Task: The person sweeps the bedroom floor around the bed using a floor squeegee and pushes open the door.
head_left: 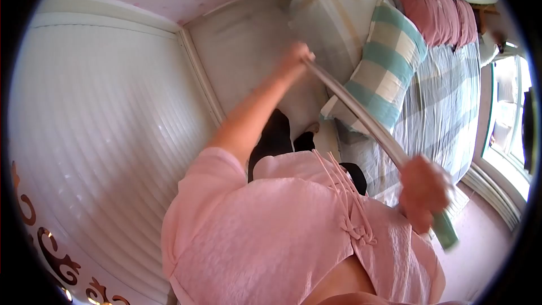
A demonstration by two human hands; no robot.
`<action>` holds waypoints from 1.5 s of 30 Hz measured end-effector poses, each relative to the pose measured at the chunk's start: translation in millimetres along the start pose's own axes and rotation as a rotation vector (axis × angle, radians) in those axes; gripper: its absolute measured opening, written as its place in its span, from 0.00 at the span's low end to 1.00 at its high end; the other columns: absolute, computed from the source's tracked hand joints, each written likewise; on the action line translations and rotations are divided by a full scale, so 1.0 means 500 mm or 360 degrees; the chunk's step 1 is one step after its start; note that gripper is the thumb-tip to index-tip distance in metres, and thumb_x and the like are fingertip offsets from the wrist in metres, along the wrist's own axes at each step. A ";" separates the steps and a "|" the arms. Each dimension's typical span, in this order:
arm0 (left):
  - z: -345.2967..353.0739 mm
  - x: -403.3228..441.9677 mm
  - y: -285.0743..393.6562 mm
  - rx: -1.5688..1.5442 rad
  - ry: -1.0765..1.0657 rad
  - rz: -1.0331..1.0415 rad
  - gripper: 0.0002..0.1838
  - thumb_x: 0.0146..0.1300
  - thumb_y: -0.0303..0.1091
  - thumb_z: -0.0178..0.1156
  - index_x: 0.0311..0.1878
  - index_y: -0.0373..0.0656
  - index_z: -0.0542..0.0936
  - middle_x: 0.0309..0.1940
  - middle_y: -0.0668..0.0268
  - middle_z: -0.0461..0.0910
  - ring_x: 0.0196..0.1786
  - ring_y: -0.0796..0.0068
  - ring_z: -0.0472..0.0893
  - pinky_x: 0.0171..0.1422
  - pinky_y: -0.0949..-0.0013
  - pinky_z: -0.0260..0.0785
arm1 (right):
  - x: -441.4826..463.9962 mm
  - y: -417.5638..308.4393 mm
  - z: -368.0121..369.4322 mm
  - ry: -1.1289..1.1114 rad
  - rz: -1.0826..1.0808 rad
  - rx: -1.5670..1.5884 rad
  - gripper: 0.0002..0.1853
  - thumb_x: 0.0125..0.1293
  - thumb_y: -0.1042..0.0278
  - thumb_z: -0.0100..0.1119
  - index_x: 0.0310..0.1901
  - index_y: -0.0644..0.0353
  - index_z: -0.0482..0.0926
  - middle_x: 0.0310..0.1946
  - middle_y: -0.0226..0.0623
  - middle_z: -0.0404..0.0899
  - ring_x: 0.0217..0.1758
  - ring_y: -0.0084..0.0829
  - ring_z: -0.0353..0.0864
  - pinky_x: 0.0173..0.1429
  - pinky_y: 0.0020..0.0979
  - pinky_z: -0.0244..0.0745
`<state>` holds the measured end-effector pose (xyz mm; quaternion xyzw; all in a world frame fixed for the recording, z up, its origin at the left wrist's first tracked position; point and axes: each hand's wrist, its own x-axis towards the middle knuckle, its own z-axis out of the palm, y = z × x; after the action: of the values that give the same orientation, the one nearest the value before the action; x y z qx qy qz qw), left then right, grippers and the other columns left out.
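A long silver pole (361, 114) runs slantwise in front of me, with a green end piece (445, 230) at its lower right. My left hand (298, 61) is closed around its upper part, arm stretched forward over the floor. Nearer my body on the right, my right hand (423, 192) wraps the pole just above the green end; this hand is smeared by motion. What sits at the pole's far end, beyond my left hand, I cannot make out.
A bed (443, 107) with a plaid cover stands at the right, bearing a green checked pillow (389, 56) and pink pillows (432, 11). A white ribbed panel (107, 113) fills the left. Pale floor (237, 51) lies between them. A window (508, 107) is at far right.
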<state>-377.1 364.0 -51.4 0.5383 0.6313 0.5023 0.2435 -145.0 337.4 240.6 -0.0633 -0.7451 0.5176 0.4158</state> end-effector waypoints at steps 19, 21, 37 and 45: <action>0.381 -0.682 0.295 0.0110 -0.0703 0.0385 0.06 0.43 0.36 0.62 0.22 0.46 0.77 0.24 0.60 0.78 0.34 0.53 0.77 0.38 0.53 0.68 | -0.630 -0.509 -0.023 0.0412 0.0095 -0.0138 0.10 0.54 0.73 0.57 0.21 0.55 0.66 0.15 0.29 0.71 0.13 0.25 0.68 0.19 0.28 0.64; 0.427 -0.772 0.353 0.0010 -0.0813 0.0423 0.08 0.43 0.39 0.63 0.21 0.48 0.77 0.25 0.62 0.79 0.35 0.55 0.79 0.39 0.54 0.69 | -0.690 -0.597 -0.019 0.0577 0.0187 -0.0222 0.12 0.53 0.70 0.58 0.19 0.53 0.65 0.13 0.27 0.71 0.12 0.22 0.68 0.19 0.26 0.63; 0.523 -0.698 0.009 0.0567 -0.0492 0.0522 0.08 0.49 0.39 0.57 0.21 0.50 0.69 0.24 0.62 0.71 0.33 0.61 0.72 0.37 0.56 0.64 | -0.943 -0.403 0.083 0.1219 0.0828 -0.0929 0.22 0.67 0.53 0.49 0.33 0.71 0.76 0.31 0.47 0.79 0.39 0.40 0.81 0.55 0.48 0.73; 0.191 -0.634 -0.108 0.0212 -0.0343 -0.0142 0.13 0.58 0.37 0.58 0.23 0.39 0.71 0.20 0.62 0.70 0.27 0.62 0.71 0.33 0.59 0.65 | -0.750 -0.197 0.101 0.0345 0.0381 0.0062 0.09 0.63 0.72 0.54 0.26 0.64 0.70 0.26 0.41 0.74 0.34 0.38 0.77 0.54 0.48 0.72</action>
<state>-223.8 110.9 -209.9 0.5755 0.6568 0.3871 0.2959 95.8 59.2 108.0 -0.1992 -0.6728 0.5679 0.4302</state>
